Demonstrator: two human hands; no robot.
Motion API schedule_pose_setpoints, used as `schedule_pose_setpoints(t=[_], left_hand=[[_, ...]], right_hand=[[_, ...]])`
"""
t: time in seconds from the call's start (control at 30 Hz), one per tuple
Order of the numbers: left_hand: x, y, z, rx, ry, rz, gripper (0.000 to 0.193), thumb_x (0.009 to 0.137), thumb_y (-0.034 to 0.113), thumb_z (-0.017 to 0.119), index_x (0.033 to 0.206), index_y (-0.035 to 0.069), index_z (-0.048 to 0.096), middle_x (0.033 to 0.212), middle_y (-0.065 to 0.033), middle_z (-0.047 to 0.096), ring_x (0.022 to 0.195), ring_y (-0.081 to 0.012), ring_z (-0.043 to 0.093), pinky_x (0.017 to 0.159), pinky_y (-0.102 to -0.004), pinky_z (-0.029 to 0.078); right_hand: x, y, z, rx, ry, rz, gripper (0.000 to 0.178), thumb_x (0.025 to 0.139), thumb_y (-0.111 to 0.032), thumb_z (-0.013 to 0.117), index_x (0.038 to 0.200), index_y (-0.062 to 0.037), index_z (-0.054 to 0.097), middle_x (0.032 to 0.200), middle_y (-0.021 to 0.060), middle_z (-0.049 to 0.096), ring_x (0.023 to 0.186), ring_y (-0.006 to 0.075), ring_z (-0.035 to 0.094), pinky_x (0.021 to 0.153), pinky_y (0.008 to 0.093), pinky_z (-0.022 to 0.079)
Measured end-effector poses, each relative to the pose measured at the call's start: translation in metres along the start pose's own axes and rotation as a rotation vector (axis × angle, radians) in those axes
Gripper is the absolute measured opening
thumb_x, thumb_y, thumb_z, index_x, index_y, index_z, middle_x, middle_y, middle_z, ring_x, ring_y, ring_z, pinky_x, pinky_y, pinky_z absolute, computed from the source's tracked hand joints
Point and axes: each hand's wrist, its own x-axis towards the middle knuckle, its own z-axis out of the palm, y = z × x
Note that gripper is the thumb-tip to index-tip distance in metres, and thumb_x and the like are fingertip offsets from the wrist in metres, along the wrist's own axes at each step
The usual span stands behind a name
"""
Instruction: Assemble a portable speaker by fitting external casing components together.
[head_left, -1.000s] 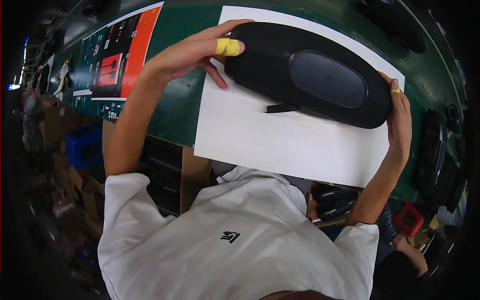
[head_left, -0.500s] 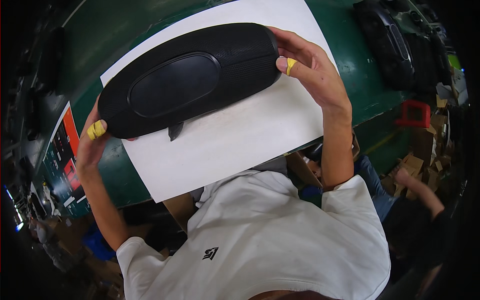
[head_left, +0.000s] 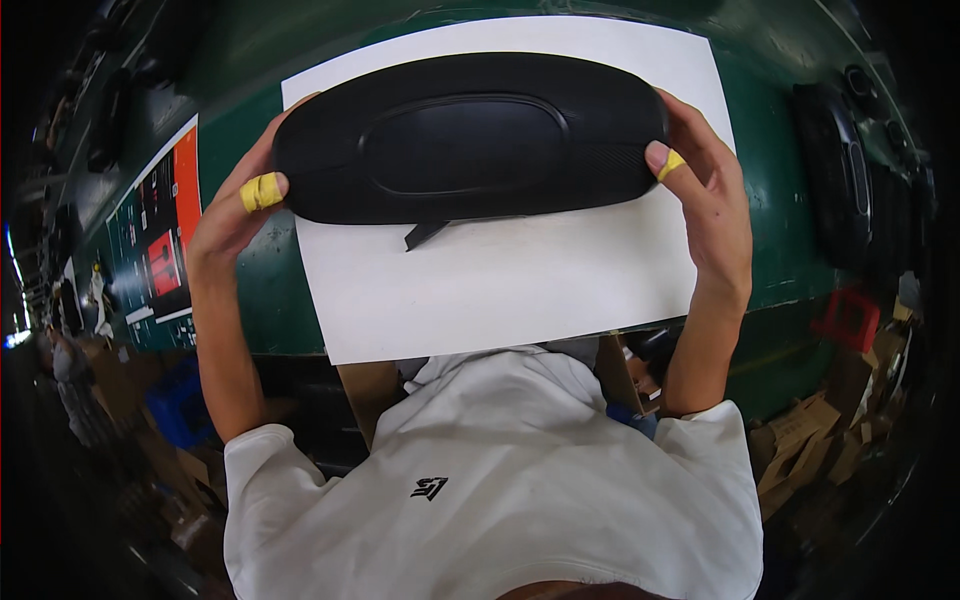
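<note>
A long black portable speaker with rounded ends and mesh texture is held level between my hands, over a white sheet. An oval panel is set in the side facing me. Beneath its lower edge a small dark strap-like flap hangs down. My left hand grips the left end, and my right hand the right end. Both thumbs, wrapped in yellow tape, press on the near side, while most of the other fingers are hidden behind the ends.
The white sheet lies on a green table. To the left is a printed orange and black sheet. Dark speaker-like units line the right side. A red plastic stool and cardboard boxes stand beyond the table's near right edge.
The speaker has gone from tilted, right end higher, to level, and sits further right in the picture. The whole view has turned too. Both hands keep their hold on the ends.
</note>
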Motion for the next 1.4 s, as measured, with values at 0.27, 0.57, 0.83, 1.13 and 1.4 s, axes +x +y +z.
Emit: schedule_pose_setpoints(t=[0.27,0.57,0.83,1.13,1.4], left_hand=[[0.001,-0.002,0.005,0.061,-0.084,0.132,0.112,0.078,0.052,0.085,0.170,0.007,0.038,0.171,-0.0169,0.041,0.161,-0.0346,0.036,0.131,-0.0430,0.030],[0.001,-0.003,0.007,0.108,-0.044,0.158,0.108,0.075,0.048,0.083,0.168,0.009,0.043,0.170,-0.0171,0.042,0.162,-0.0345,0.033,0.133,-0.0427,0.021],[0.035,0.016,-0.007,0.147,-0.063,0.235,0.093,0.083,0.036,0.075,0.168,0.013,0.046,0.150,-0.0109,0.060,0.129,-0.0225,0.060,0.112,-0.0421,0.048],[0.173,0.110,0.112,0.246,-0.245,0.303,0.066,0.102,0.035,0.072,0.159,0.008,0.054,0.146,-0.0190,0.063,0.124,-0.0283,0.069,0.098,-0.0389,0.058],[0.077,0.148,0.154,0.935,-0.119,0.491,0.064,0.104,0.038,0.067,0.157,0.004,0.053,0.156,-0.0231,0.060,0.134,-0.0478,0.063,0.115,-0.0483,0.051]], right_hand=[[-0.008,0.001,0.000,0.093,-0.009,-0.006,0.060,0.097,-0.016,0.075,0.152,0.0022,0.060,0.130,0.0134,0.072,0.123,0.0223,0.066,0.114,0.0366,0.046],[0.008,-0.005,-0.009,-0.187,0.012,-0.120,0.065,0.098,-0.032,0.080,0.152,-0.0010,0.061,0.137,0.0164,0.071,0.129,0.0264,0.065,0.119,0.0410,0.045],[0.091,-0.072,-0.006,-0.830,-0.762,-0.087,0.083,0.094,-0.048,0.082,0.159,-0.0050,0.055,0.138,0.0229,0.071,0.123,0.0326,0.070,0.112,0.0436,0.051],[-0.037,-0.025,0.032,-0.294,-0.245,0.256,0.090,0.099,-0.046,0.080,0.156,0.0115,0.042,0.091,0.0243,0.078,0.084,0.0264,0.076,0.079,0.0353,0.059],[-0.058,0.000,0.075,-0.245,-0.072,0.135,0.043,0.106,-0.025,0.074,0.123,0.0104,0.055,0.090,0.0239,0.078,0.074,0.0282,0.077,0.070,0.0363,0.059]])
